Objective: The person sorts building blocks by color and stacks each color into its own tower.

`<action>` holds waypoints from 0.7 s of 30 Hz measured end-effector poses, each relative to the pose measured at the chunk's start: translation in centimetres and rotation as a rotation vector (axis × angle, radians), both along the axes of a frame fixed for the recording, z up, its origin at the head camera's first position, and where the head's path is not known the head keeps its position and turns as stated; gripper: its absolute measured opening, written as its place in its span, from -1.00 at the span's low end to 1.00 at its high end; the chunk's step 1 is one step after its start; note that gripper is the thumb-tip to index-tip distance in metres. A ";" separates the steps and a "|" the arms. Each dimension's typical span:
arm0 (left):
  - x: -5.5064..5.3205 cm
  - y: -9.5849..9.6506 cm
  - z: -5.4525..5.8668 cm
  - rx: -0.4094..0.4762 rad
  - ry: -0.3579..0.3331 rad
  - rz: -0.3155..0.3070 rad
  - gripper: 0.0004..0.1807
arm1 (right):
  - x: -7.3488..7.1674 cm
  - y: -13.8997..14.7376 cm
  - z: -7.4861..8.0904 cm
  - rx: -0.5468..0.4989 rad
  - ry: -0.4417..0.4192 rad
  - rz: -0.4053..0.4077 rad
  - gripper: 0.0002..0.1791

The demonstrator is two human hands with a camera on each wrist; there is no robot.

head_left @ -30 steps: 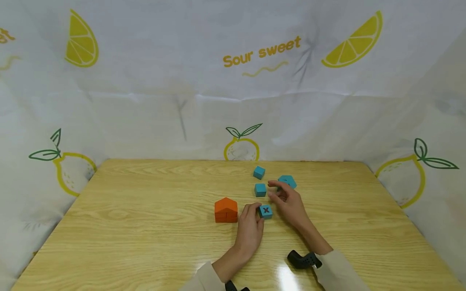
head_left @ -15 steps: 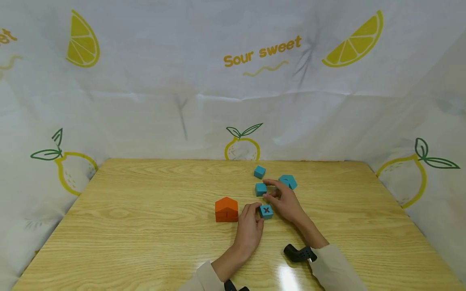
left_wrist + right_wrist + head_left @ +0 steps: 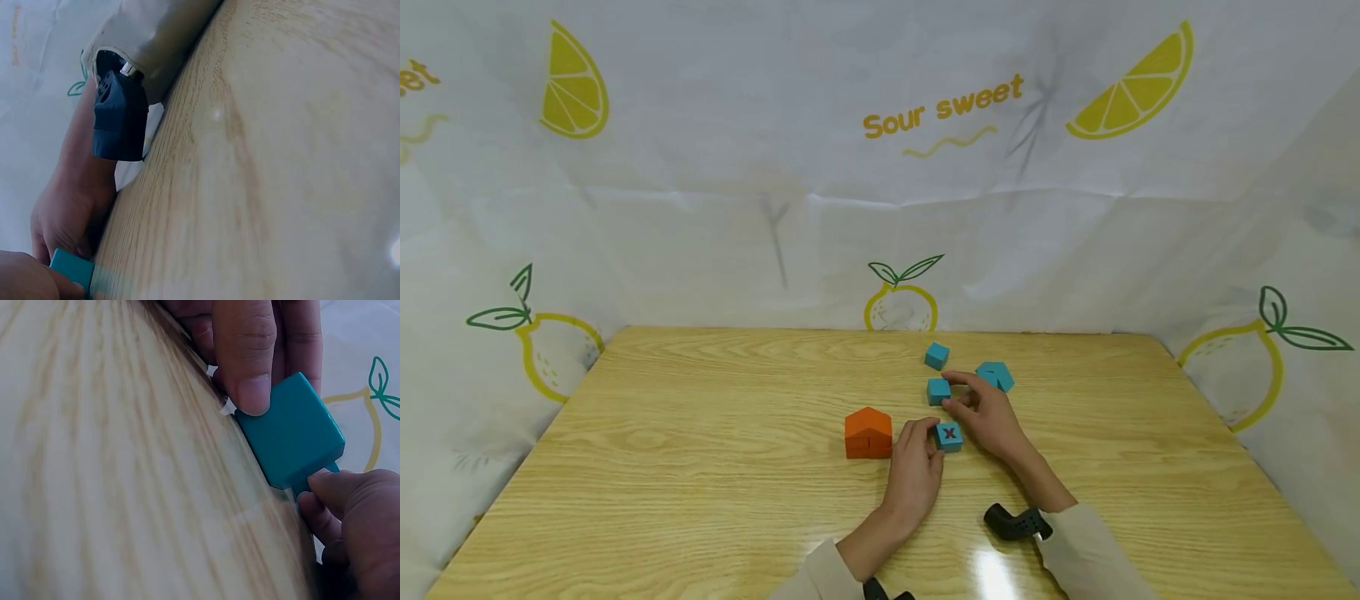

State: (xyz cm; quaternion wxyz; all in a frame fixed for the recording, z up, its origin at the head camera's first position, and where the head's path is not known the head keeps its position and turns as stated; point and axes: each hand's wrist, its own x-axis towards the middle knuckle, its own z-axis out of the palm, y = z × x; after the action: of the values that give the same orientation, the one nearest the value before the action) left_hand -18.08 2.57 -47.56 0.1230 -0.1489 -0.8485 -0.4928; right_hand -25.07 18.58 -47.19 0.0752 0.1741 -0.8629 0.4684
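My left hand (image 3: 913, 475) pinches a blue block (image 3: 949, 437) marked with a dark X on top, thumb on the near side and finger on the far side. In the right wrist view its thumb (image 3: 253, 397) presses the big teal face of that block (image 3: 294, 434). Farther back, my right hand (image 3: 992, 421) pinches a plain blue cube (image 3: 937, 392) between thumb and index finger. That cube is mostly hidden behind the X block in the right wrist view, where my right hand (image 3: 369, 506) shows lower right. A second plain blue cube (image 3: 936, 356) sits behind it.
An orange house-shaped stack of blocks (image 3: 868, 435) stands just left of my left hand. Blue angled pieces (image 3: 996, 375) lie behind my right hand, partly covered by it. The wooden table (image 3: 700, 467) ends at a white lemon-printed cloth (image 3: 737, 250).
My right hand has moved slightly left, and its fingers have closed on the middle blue cube. My left hand stays on the X block.
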 end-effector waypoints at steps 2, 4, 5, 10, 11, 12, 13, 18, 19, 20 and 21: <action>0.0 0.0 0.0 -0.001 -0.001 0.003 -0.58 | 0.0 0.0 0.0 0.002 0.006 -0.008 -0.53; -0.1 0.0 0.1 0.000 0.000 0.007 -0.57 | 0.0 -0.1 0.0 0.004 0.026 -0.010 -0.54; -0.1 -0.1 0.0 0.000 0.000 0.008 -0.57 | 0.0 -0.1 0.1 0.005 0.037 -0.009 -0.55; -0.2 -0.1 0.1 0.003 -0.004 0.009 -0.57 | 0.0 -0.3 0.1 0.032 0.102 -0.009 -0.56; -0.2 -0.1 0.2 0.005 -0.006 0.008 -0.57 | 0.0 -0.4 0.1 0.035 0.117 -0.009 -0.56; -0.2 -0.1 0.2 0.004 -0.008 0.008 -0.58 | 0.1 -0.4 0.1 0.040 0.132 -0.010 -0.56; -0.2 -0.1 0.2 0.006 -0.012 0.008 -0.58 | 0.1 -0.4 0.1 0.045 0.148 -0.012 -0.56; 0.0 -0.1 0.2 0.009 -0.020 0.006 -0.59 | 0.2 -0.2 -0.2 0.043 0.199 -0.020 -0.57; 0.0 -0.1 0.2 0.008 -0.020 0.005 -0.59 | 0.3 -0.2 -0.2 0.040 0.202 -0.026 -0.57; 0.0 0.0 0.2 0.004 -0.020 0.005 -0.59 | 0.3 -0.1 -0.3 0.034 0.203 -0.032 -0.57; 0.0 0.0 0.1 0.000 -0.020 0.005 -0.59 | 0.4 -0.1 -0.3 0.031 0.203 -0.039 -0.57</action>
State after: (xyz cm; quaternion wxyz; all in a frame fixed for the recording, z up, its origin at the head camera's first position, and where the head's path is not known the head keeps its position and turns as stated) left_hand -18.11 2.54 -47.44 0.1158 -0.1419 -0.8499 -0.4940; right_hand -24.69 18.49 -47.46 0.1685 0.2051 -0.8612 0.4335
